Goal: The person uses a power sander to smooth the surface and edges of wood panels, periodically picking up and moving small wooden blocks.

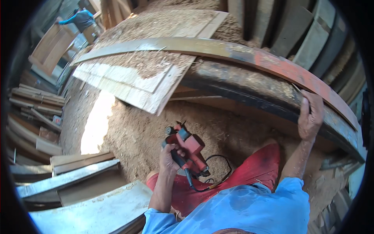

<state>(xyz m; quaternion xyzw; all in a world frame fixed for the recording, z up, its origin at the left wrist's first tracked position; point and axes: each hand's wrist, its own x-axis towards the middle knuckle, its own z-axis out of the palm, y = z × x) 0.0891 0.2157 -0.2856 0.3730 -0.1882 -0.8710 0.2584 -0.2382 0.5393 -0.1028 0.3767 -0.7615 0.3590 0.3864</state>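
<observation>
Left hand point(170, 156) holds red power planer point(191, 145) by its handle, above sawdust-covered floor point(136, 126); cord point(230, 167) loops beside it. Right hand point(313, 116) rests on beam point(249, 80), grip state unclear. Keep planer steady, cord clear of its underside.

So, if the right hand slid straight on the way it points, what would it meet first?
Most likely the long board's orange end, just beyond the right hand; I can't tell whether the two touch.
</observation>
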